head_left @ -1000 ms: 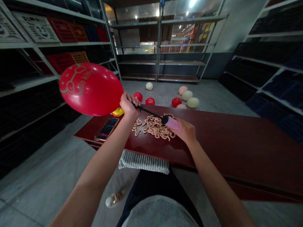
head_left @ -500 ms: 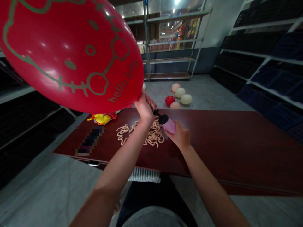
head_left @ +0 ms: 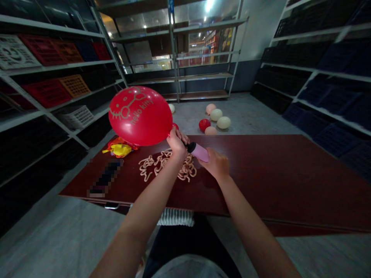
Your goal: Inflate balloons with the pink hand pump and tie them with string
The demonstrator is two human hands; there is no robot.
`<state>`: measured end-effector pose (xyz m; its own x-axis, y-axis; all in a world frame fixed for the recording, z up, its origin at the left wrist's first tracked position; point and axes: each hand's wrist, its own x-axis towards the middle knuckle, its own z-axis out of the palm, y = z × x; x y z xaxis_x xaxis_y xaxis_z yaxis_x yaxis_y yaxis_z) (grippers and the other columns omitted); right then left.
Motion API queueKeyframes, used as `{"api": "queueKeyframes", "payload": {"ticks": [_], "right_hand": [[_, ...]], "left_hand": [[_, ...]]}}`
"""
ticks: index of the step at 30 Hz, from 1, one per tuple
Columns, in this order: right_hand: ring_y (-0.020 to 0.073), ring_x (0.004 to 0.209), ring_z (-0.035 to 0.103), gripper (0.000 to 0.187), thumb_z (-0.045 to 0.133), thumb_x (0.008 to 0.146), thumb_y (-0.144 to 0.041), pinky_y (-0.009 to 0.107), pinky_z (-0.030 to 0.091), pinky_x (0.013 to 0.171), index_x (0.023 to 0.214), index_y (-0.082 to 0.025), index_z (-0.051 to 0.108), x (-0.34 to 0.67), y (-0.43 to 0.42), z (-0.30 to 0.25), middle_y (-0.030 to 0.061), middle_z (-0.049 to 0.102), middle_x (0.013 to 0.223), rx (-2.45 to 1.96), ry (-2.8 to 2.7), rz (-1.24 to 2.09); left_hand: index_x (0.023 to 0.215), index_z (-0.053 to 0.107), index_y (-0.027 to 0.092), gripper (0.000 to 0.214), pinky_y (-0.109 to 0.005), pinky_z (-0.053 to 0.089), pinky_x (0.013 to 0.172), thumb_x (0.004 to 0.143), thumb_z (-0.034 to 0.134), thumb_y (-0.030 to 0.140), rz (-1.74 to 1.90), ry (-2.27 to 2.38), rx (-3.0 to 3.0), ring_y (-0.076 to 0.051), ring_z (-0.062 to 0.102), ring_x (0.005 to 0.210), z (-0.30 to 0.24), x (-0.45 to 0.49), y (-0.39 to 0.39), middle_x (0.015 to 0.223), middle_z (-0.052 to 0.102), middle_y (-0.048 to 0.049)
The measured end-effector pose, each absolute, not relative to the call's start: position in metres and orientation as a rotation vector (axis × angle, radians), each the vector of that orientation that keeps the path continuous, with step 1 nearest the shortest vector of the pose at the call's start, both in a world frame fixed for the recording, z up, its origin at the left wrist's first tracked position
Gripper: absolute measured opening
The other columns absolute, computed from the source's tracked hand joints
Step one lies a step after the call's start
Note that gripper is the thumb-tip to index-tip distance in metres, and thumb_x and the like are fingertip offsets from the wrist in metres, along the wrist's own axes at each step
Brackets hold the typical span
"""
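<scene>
A red inflated balloon with a cat drawing and "hello kitty" lettering hovers over the table's far left part. My left hand is closed around its neck, where the pump's black end meets it. The neck itself is mostly hidden by my fingers. My right hand is wrapped around the pink barrel of a hand balloon pump, which tilts up to the left. Beneath my left wrist lies a loose heap of beige, curly, cord-like pieces, partly covered by my forearm.
On the dark red table, a crumpled yellow and red packet and a blurred-out dark oblong lie at left. Several balloons rest on the floor beyond. Shelves with crates line both sides; a metal rack stands behind.
The red balloon has dropped lower and looks much smaller in view, uncovering the left shelves. Both hands keep their grips, and the pump has shifted slightly left in view.
</scene>
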<state>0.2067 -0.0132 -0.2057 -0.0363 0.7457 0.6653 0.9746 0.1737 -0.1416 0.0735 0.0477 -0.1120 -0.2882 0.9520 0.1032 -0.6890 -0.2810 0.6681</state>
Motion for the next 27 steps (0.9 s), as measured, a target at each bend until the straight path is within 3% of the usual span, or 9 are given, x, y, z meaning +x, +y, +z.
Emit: {"api": "queueKeyframes", "payload": {"ticks": [10, 19, 27], "right_hand": [[0.0169, 0.075, 0.060, 0.036, 0.061, 0.085, -0.049, 0.030, 0.030, 0.068, 0.105, -0.020, 0.063, 0.195, -0.018, -0.203, 0.0041, 0.070, 0.085, -1.529, -1.960, -0.493], [0.0194, 0.080, 0.062, 0.050, 0.057, 0.086, -0.059, 0.029, 0.035, 0.073, 0.111, -0.016, 0.064, 0.192, -0.021, -0.201, 0.0092, 0.071, 0.092, -1.454, -2.023, -0.454], [0.0185, 0.079, 0.066, 0.040, 0.067, 0.081, -0.043, 0.028, 0.041, 0.072, 0.111, -0.016, 0.065, 0.186, -0.019, -0.207, 0.0084, 0.074, 0.096, -1.399, -1.958, -0.359]], "left_hand": [[0.050, 0.026, 0.021, 0.044, -0.025, 0.025, 0.037, 0.092, 0.039, 0.020, 1.897, 0.656, 0.468, -0.009, 0.027, 0.030, -0.095, -0.002, 0.029, 0.036, 0.027, 0.0051], [0.051, 0.023, 0.020, 0.045, -0.025, 0.025, 0.040, 0.094, 0.038, 0.027, 1.967, 0.652, 0.550, -0.009, 0.026, 0.030, -0.057, -0.060, 0.002, 0.037, 0.025, 0.0054], [0.052, 0.023, 0.021, 0.052, -0.024, 0.021, 0.036, 0.097, 0.042, 0.036, 1.988, 0.617, 0.727, -0.007, 0.023, 0.029, -0.030, -0.042, 0.004, 0.037, 0.023, 0.0063]]}}
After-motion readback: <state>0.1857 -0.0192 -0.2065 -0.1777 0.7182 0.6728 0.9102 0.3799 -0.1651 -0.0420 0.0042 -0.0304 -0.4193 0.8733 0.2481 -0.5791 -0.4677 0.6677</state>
